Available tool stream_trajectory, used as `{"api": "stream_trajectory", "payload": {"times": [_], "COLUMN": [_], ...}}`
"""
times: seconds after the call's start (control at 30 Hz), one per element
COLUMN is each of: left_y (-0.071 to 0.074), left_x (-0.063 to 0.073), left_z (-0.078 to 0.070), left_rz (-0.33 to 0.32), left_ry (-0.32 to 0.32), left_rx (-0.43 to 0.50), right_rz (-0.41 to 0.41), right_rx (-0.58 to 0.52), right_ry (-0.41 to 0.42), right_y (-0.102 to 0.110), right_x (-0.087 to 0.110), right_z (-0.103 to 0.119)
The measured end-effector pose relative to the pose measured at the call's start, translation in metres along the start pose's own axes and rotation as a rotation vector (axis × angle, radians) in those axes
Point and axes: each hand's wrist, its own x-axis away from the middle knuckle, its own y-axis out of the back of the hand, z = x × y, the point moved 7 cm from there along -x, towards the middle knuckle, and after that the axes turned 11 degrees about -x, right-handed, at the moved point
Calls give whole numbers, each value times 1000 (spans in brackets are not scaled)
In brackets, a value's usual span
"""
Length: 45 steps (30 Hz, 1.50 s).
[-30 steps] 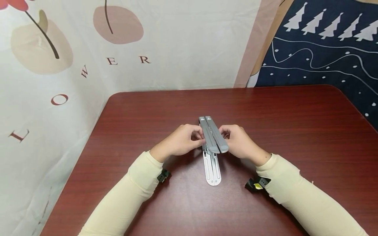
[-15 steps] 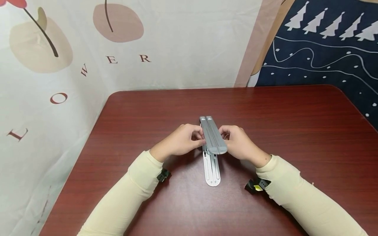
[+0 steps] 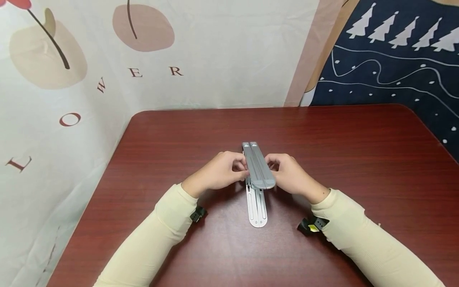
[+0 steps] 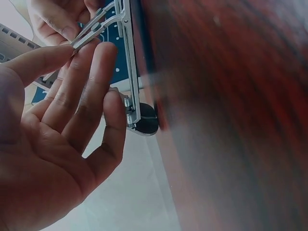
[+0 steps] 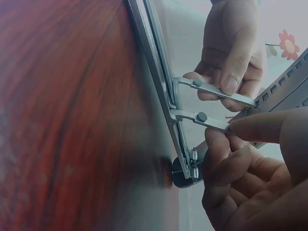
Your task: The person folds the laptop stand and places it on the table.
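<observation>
A folding metal laptop stand (image 3: 261,169) stands on the table, its two grey upper bars side by side and tilted above a silver slotted base (image 3: 257,211). On its left side my left hand (image 3: 226,170) pinches a support arm (image 4: 89,37) between thumb and fingertip. Opposite, my right hand (image 3: 291,173) pinches the other support arm (image 5: 211,121). The right wrist view shows both arms hinged to the base, with the toothed underside of an upper bar (image 5: 284,89) beyond. A dark round pad (image 4: 147,120) sits at one end of the base. From above, the upper bars partly hide the fingertips.
The reddish-brown wooden table (image 3: 179,135) has rounded far corners. A pale printed cloth (image 3: 229,52) hangs behind and left, and a navy cloth with white trees (image 3: 394,63) at back right. Small black wrist cameras (image 3: 198,214) sit under both sleeves.
The two upper bars, apart with a gap a second ago, now lie against each other. My hands have kept their grip and barely moved.
</observation>
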Motion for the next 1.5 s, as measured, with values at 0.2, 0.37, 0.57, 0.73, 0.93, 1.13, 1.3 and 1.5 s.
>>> {"api": "stream_trajectory", "payload": {"times": [0.2, 0.37, 0.57, 0.73, 0.93, 1.13, 1.3, 1.5], "left_y": [0, 0, 1, -1, -2, -2, -1, -2], "left_x": [3, 4, 3, 2, 1, 0, 0, 1], "left_z": [0, -1, -1, 0, -1, -3, -3, -1], "left_rz": [12, 6, -11, 2, 5, 2, 4, 11], "left_ry": [19, 20, 8, 4, 6, 19, 26, 38], "left_rx": [35, 16, -15, 9, 39, 35, 34, 49], "right_rz": [4, 5, 3, 2, 12, 17, 19, 24], "right_rx": [-17, -39, -29, -10, 6, 31, 20, 20], "right_ry": [13, 15, 22, 31, 29, 21, 19, 27], "right_y": [-2, -3, -4, -4, -3, 0, 0, -2], "right_x": [1, 1, 1, 1, 0, -1, 0, 0], "right_z": [0, -1, 0, 0, -1, -1, 0, 1]}}
